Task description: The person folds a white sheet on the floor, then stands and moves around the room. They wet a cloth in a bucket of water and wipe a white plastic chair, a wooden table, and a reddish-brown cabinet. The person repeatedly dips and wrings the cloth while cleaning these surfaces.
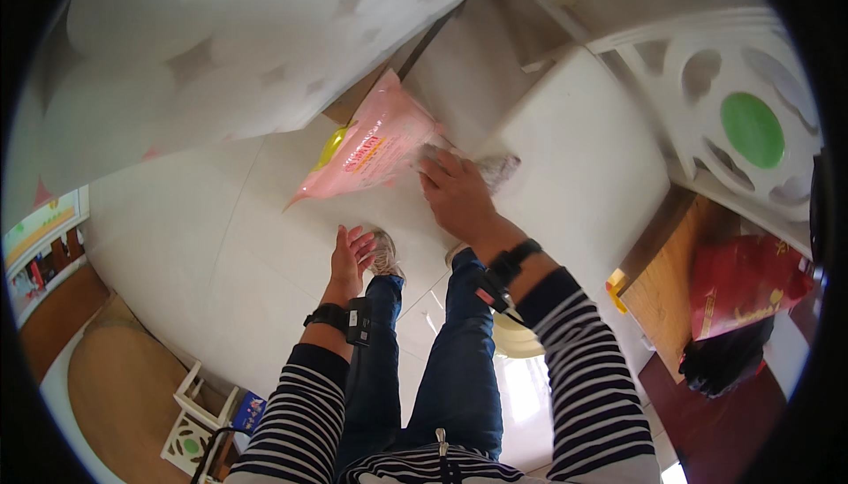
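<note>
My right hand (457,196) has its fingers curled on a greyish, mottled, crumpled thing (501,171), which shows on both sides of it. Blur hides what that thing is; it looks soft. Just left of those fingers is a pink plastic packet (377,146) with printed writing and a yellow-green patch. Whether the fingers also touch the packet's edge I cannot tell. My left hand (351,255) is held above my left shoe (385,255), fingers apart and nothing in it. Each wrist wears a black strap; a small black box (359,322) sits on the left one.
Pale star-patterned fabric (232,53) covers the upper left, close to the packet. A grey panel (464,67) stands behind the packet. At right are a white plastic stool (709,86) with a green disc and a red bag (742,285). Pale tiles (265,219) form the floor.
</note>
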The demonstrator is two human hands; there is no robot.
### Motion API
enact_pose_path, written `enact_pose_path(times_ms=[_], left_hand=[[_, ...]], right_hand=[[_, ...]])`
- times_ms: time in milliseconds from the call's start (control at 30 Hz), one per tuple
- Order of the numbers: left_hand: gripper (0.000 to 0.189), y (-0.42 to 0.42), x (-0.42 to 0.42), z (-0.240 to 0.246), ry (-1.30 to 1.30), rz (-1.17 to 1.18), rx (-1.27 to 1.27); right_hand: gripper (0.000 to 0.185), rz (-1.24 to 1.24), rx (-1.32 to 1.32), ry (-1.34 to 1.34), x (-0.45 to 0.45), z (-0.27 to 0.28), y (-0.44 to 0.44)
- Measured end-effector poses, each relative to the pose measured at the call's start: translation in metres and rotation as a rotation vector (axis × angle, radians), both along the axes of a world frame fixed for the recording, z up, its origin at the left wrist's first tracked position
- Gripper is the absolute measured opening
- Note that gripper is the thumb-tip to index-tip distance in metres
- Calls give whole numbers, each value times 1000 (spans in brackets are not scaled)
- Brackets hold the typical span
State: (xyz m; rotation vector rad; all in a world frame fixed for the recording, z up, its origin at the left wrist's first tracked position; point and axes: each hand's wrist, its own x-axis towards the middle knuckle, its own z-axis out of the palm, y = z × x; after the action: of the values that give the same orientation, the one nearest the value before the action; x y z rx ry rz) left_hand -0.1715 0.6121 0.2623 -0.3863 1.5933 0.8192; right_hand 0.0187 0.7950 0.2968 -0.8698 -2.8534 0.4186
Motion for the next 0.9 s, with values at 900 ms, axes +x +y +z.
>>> enact_pose_path(times_ms=[900], left_hand=[[103, 114, 136, 30, 699, -1079, 348]], right_hand=[[74, -1328, -199, -201, 225, 20, -128]])
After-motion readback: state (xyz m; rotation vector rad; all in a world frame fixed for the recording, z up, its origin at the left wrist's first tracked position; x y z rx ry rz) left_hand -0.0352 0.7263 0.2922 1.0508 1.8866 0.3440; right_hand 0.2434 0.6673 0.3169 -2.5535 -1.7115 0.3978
